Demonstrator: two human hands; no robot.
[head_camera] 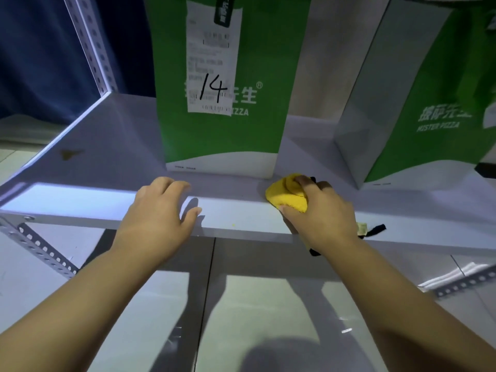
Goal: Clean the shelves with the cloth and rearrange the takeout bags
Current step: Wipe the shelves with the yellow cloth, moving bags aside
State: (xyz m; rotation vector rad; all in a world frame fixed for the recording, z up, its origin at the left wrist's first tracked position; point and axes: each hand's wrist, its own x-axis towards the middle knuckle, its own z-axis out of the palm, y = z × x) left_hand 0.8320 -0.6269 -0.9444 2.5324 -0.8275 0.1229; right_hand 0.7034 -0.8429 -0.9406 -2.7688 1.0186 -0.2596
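A white metal shelf (88, 167) carries two green-and-white takeout bags. The middle bag (222, 135) stands upright with a receipt marked 14 taped to its front. The second bag (418, 135) stands at the right, turned at an angle. My right hand (322, 210) grips a bunched yellow cloth (288, 196) against the shelf's front edge, just below the middle bag's right corner. My left hand (158, 216) rests over the shelf's front lip with relaxed fingers, holding nothing, a little left of the middle bag.
A small brown stain (70, 153) marks the shelf at the left. A perforated upright post (91, 47) rises at the shelf's back left corner, and angle braces (40, 245) run below. Glossy floor tiles (241, 304) lie underneath. A dark object (487, 170) shows at the right edge.
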